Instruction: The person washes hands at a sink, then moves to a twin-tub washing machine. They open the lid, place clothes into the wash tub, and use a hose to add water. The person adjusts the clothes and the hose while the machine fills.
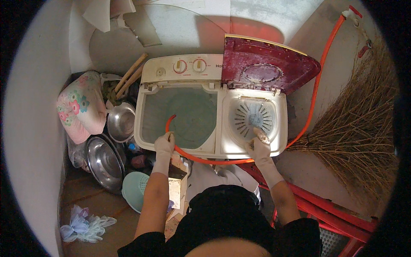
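Note:
Before me stands a white twin-tub washing machine (219,122). My left hand (164,143), in a pale glove, grips an orange hose (212,161) at the front rim of the wash tub (192,112). The hose's free end curves over the tub's grey-green interior. My right hand (259,146), also gloved, is over the front of the spin tub (236,138), its fingers towards the slotted disc (255,119). Whether these fingers hold something small is unclear. Behind the spin tub a dark red lid (253,61) is raised. Two control knobs (189,66) sit on the back panel.
From a tap (348,14) the hose hangs along the right wall. A twig broom (350,128) leans there, above a red metal frame (327,208). Metal basins (106,162), a green colander (133,191) and a floral cloth bundle (80,106) crowd the left. Plastic bags (85,225) lie on the floor.

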`<state>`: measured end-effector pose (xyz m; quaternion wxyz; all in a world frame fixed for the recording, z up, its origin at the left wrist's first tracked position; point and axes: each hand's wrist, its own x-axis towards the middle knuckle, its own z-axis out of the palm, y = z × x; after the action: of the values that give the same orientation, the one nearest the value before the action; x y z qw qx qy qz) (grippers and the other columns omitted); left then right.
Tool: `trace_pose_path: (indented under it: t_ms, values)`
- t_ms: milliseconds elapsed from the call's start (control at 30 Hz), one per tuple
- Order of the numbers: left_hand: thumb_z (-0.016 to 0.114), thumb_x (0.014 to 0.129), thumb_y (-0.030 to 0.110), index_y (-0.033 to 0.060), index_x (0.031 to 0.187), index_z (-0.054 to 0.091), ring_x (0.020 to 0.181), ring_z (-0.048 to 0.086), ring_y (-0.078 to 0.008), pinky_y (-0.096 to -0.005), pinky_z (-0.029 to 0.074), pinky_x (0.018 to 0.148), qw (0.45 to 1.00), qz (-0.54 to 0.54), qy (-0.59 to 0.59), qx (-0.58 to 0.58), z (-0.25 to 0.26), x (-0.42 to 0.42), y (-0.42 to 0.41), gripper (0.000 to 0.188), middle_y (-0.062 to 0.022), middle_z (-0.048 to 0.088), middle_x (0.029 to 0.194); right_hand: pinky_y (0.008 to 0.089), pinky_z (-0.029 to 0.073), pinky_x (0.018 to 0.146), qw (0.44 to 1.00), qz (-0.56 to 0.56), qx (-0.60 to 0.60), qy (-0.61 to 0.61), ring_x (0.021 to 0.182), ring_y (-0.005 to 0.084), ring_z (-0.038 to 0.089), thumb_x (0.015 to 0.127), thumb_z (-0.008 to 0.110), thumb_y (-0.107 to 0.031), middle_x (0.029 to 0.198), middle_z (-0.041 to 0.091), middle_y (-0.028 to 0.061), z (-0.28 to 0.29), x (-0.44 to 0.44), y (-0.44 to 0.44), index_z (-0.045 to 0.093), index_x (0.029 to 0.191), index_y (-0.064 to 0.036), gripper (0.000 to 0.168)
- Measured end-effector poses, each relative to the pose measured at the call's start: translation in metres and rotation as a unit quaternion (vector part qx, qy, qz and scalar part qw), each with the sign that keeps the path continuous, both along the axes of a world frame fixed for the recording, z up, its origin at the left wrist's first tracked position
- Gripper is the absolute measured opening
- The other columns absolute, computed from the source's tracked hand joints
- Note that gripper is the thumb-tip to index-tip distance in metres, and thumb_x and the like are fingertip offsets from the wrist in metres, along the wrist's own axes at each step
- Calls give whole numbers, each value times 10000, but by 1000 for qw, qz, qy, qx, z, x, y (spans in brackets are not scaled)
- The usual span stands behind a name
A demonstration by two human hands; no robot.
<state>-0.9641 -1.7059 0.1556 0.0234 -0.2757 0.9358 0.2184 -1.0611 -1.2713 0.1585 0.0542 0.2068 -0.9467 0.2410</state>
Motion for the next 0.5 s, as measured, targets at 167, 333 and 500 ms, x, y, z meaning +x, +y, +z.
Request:
trace_pose_path:
  t_ms: [167,333,500]
  values:
    - [538,978,373,197,1118,750,913,689,-368,-488,530,846,1000,-2,5,-21,-3,2,-1,309,-177,734,925,445,453,1063,1000,13,0,8,1220,402,587,753,756,-215,1315,633,254,8,-1,-1,649,763,20,259]
    - [540,978,366,197,1118,750,912,689,-367,-486,529,845,999,-6,-5,-35,5,0,2,304,-175,733,929,457,452,1057,1000,-6,-4,-27,1223,400,583,761,755,-209,1363,608,232,19,3,-7,634,750,12,252]
    - [543,977,365,211,1120,750,911,689,-366,-485,530,842,999,-7,-3,-37,5,0,3,295,-174,733,925,445,442,1068,975,-69,-151,-150,1257,389,553,751,773,-216,1373,602,211,-9,1,-1,642,787,6,260]
